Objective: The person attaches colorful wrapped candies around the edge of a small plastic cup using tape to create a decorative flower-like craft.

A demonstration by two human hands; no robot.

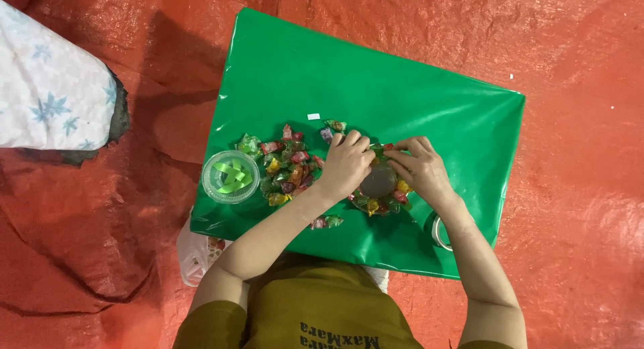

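A ring of wrapped candies around a round lid is lain on the green sheet, directly under both hands. A candy at the ring's far edge is pinched by the left hand and right hand. A candy pile and ribbon cup are seen to the left.

On the glossy green wrapping sheet, the clear plastic cup of ribbon sits at nine o'clock of the wrapped-candy pile; the tape roll lies at four o'clock.
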